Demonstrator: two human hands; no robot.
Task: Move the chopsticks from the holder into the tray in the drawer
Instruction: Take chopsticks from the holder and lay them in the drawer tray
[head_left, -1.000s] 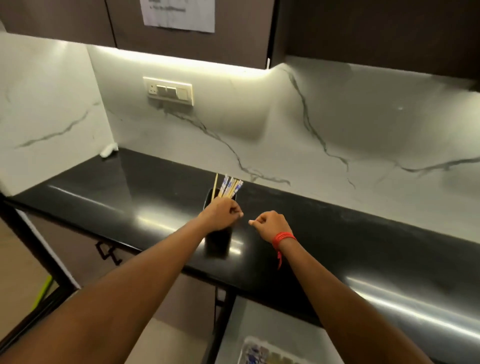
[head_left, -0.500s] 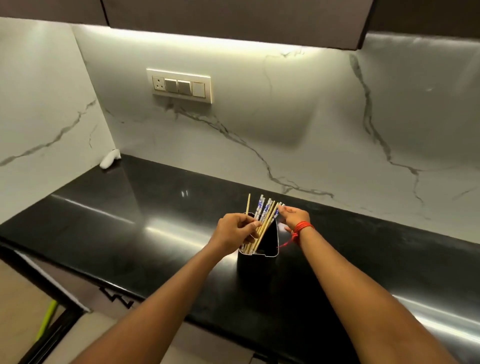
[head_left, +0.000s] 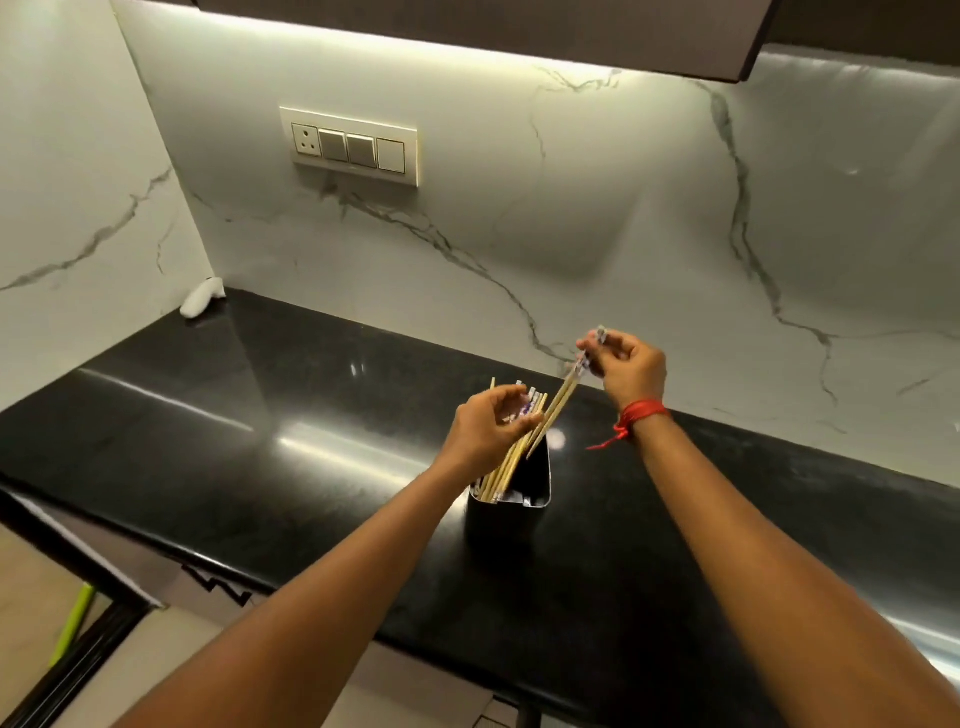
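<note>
A black holder (head_left: 519, 512) stands on the black countertop (head_left: 260, 447) and holds several wooden chopsticks (head_left: 506, 465) with blue-and-white patterned tops. My left hand (head_left: 485, 428) is closed around the upper part of that bunch. My right hand (head_left: 626, 366), with a red thread on its wrist, pinches the top of a pair of chopsticks (head_left: 553, 413) lifted up and to the right; their tips hang just above the holder's rim. The drawer and its tray are out of view.
A white marble backsplash with a switch panel (head_left: 349, 146) rises behind the counter. A small white object (head_left: 202, 299) lies in the back left corner. Dark cabinets (head_left: 519, 21) hang overhead. The counter's front edge runs near my elbows.
My view has moved closer to the counter. My left hand went from gripping the holder to holding the bunch. My right hand took a pair and raised it up to the right.
</note>
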